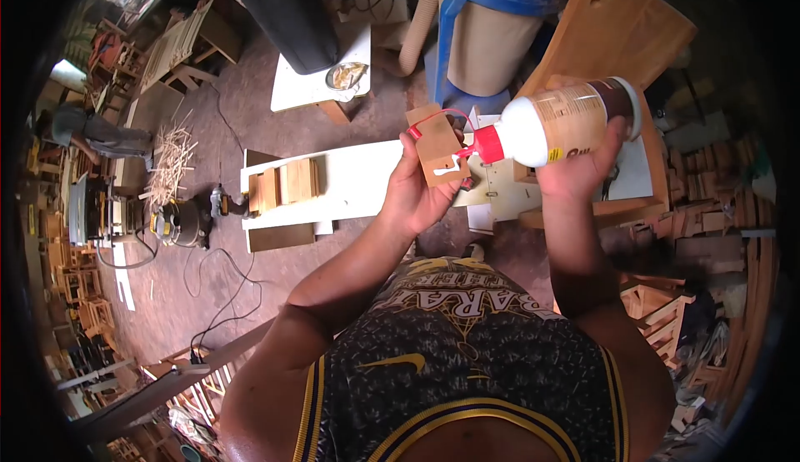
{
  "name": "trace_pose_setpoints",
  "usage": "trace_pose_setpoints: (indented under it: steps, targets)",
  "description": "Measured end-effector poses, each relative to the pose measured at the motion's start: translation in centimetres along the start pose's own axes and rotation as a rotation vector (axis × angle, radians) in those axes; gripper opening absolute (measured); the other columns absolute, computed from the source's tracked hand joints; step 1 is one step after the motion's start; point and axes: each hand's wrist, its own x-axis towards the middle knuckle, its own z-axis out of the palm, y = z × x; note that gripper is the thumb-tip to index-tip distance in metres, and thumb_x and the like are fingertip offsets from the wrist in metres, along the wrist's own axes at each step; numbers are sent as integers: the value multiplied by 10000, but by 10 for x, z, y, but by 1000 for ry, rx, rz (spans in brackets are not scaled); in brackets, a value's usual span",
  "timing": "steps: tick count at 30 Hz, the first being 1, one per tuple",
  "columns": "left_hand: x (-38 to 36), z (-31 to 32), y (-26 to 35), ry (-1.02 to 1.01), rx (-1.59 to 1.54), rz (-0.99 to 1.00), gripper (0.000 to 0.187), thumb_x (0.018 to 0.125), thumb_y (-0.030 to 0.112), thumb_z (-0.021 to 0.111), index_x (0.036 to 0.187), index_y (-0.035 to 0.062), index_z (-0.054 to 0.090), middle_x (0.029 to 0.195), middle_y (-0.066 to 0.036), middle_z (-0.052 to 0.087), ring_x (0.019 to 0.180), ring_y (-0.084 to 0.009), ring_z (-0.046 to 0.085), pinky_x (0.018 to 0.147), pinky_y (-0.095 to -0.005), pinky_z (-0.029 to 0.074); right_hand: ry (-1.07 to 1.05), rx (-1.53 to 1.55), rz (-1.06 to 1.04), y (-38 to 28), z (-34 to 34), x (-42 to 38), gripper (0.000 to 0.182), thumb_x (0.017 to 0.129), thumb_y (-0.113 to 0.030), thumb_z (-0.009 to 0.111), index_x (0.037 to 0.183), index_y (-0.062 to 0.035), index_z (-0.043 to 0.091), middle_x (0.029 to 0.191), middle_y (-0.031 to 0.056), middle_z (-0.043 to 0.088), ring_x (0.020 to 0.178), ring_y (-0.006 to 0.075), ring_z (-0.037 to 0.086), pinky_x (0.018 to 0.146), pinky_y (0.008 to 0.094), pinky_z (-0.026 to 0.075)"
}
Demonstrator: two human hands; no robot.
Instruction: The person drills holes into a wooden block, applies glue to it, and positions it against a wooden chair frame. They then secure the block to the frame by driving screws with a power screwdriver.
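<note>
My left hand (423, 195) holds a small brown wooden piece (436, 135) by its edges, fingers wrapped behind it. White glue (447, 168) lies in a streak on the lower part of its face. In my right hand (583, 158) is a large glue bottle (554, 124) with a tan label, tipped sideways. Its red nozzle points left and reaches the edge of the wooden piece, beside the glue. A thin red strap with a small red cap loops from the nozzle over the piece.
Wooden blocks (300, 180) rest on a long white board (358, 177). Behind stand a black jerrycan (292, 20), a metal bowl (346, 76) and a blue-framed dust collector (492, 45). Cables (227, 283) and a power tool (182, 222) lie left. Two people (104, 133) are farther off.
</note>
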Motion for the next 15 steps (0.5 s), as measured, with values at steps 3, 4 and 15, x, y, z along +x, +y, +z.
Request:
trace_pose_setpoints:
  steps: [3,4,15]
  targets:
    - [-3,-8,-7,-50,15,6,621,917,535,450,1360,103,404,1276,-100,543,1158,-246,558,996,-433,472,198,209,193,10,-9,3,582,920,-505,505,1279,-48,484,1210,129,579,1150,331,542,1013,482,414]
    - [-4,-11,-9,-54,30,27,625,915,534,459,1360,98,400,1281,-100,539,1159,-247,557,992,-429,475,293,250,278,18,-15,3,549,929,-486,504,1267,-54,499,1202,118,590,1148,328,546,1014,483,414]
    - [-35,-19,18,247,115,264,575,895,436,580,1317,70,443,1278,-125,544,1168,-254,553,987,-386,488,393,165,500,79,-8,-18,527,921,-496,525,1234,-72,523,1193,90,597,1135,296,559,1016,458,424]
